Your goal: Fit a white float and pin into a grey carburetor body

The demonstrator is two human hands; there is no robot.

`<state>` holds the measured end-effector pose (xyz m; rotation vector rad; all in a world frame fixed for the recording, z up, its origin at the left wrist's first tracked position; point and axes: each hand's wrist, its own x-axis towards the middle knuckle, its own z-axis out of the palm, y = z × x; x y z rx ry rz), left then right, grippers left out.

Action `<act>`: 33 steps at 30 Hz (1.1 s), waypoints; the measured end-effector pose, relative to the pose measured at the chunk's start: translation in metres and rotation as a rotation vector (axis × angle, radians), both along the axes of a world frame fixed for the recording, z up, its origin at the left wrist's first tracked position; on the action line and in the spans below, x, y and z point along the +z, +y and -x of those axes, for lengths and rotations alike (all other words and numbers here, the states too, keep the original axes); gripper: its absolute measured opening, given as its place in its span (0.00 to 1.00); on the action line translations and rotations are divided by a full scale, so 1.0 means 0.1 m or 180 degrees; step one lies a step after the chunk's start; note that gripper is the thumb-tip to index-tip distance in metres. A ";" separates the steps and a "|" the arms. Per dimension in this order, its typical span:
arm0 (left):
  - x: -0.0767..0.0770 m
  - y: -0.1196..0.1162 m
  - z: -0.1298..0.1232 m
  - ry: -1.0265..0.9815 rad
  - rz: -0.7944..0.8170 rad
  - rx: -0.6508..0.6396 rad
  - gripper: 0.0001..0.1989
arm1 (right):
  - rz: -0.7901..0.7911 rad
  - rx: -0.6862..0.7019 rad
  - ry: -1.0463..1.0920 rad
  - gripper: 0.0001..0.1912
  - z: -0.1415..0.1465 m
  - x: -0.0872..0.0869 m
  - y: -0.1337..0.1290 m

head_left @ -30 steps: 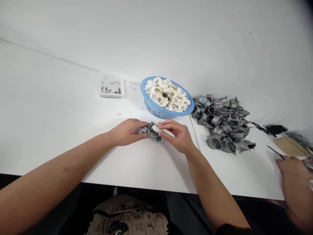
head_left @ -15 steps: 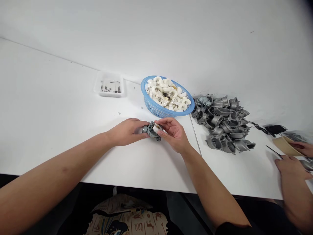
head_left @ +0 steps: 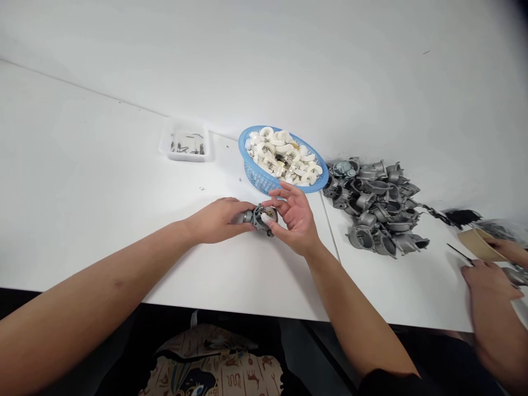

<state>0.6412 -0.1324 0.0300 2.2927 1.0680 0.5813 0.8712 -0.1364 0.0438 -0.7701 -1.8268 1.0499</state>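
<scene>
A grey metal carburetor body [head_left: 258, 224] rests on the white table, held at its left end by the thumb and fingers of my left hand [head_left: 220, 221]. A white curved plastic float [head_left: 264, 218] sits in the body's open bowl, with small brass-coloured parts beside it. My right hand [head_left: 293, 220] is at the body's right side with its fingers raised and apart. Its thumb tip touches or lies close to the float; nothing shows gripped between its fingers. Behind the hands stands a blue basket [head_left: 259, 179] heaped with similar white floats.
A clear plastic box [head_left: 185, 158] holding small metal pins is at the back left. Several grey carburetor bodies [head_left: 377, 206] are piled on the right. A tiny metal bit [head_left: 202, 188] lies nearby. At far right, another person's hands [head_left: 489, 278] work beside a tan ring-shaped item [head_left: 478, 245].
My right fingers have lifted away from the float and spread, leaving the thumb near it. My left hand still holds the carburetor body. The view has shifted slightly.
</scene>
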 end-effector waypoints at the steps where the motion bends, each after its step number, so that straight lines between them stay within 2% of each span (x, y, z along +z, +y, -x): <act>1: 0.00 0.00 0.00 0.0005 0.0002 0.0004 0.21 | -0.0037 -0.0041 -0.0048 0.37 0.00 0.00 0.00; 5: 0.01 -0.02 0.01 0.0009 0.0043 0.0028 0.23 | -0.0160 -0.0424 -0.0669 0.35 -0.04 0.01 0.00; 8: 0.02 -0.02 0.01 0.0012 0.0104 0.0009 0.23 | -0.0232 -0.0670 -0.1371 0.27 -0.09 0.07 -0.02; 12: 0.04 -0.02 0.01 0.0007 0.0100 -0.0020 0.21 | -0.0478 -0.0585 -0.1742 0.19 -0.12 0.15 -0.03; 17: 0.04 -0.03 0.01 0.0050 0.0058 -0.0066 0.19 | -0.0724 -0.0468 -0.1674 0.16 -0.10 0.13 -0.02; 26: 0.01 -0.01 0.02 0.0025 0.0025 -0.0081 0.20 | -0.0823 -0.0050 -0.1527 0.23 -0.16 0.12 0.01; 29: 0.04 -0.02 0.02 0.0023 0.0022 -0.0091 0.20 | -0.0739 -0.0005 -0.1517 0.24 -0.15 0.13 -0.01; 33: 0.05 -0.03 0.02 0.0037 0.0078 -0.0085 0.20 | -0.0370 -0.0220 -0.1175 0.30 -0.13 0.11 -0.02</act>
